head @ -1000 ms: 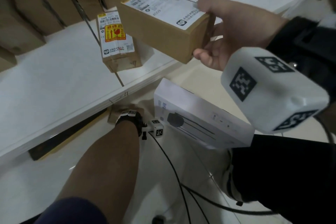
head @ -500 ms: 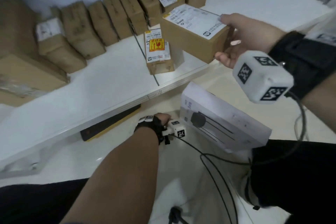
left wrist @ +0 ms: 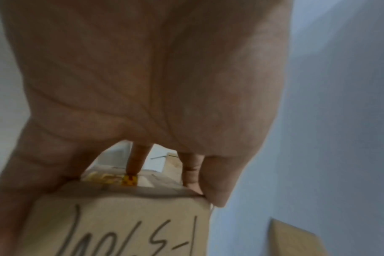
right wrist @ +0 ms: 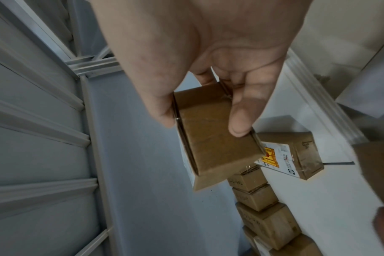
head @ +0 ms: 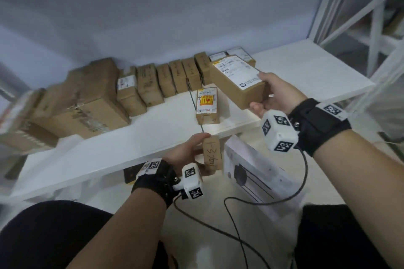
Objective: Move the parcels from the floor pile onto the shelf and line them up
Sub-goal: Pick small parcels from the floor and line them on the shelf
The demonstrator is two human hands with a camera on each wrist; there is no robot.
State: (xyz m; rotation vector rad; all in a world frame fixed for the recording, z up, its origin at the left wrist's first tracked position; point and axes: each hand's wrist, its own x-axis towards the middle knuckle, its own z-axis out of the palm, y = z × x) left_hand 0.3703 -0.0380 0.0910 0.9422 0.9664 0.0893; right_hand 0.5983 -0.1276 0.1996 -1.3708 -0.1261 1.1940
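**Both hands carrying parcels at the shelf**

While the right hand (head: 282, 96) is gripping a labelled brown parcel (head: 237, 82) by its end, thumb on top & fingers underneath, it's holding it in the air above the white shelf (head: 153, 137), near the back row of parcels (head: 172, 78). The left hand (head: 185, 153) is clasping a small handwritten parcel (head: 212, 155) at the shelf's front edge. A yellow-stickered parcel (head: 206, 105) is sitting alone on the shelf w/ a white box (head: 262, 177) lying below on the floor.
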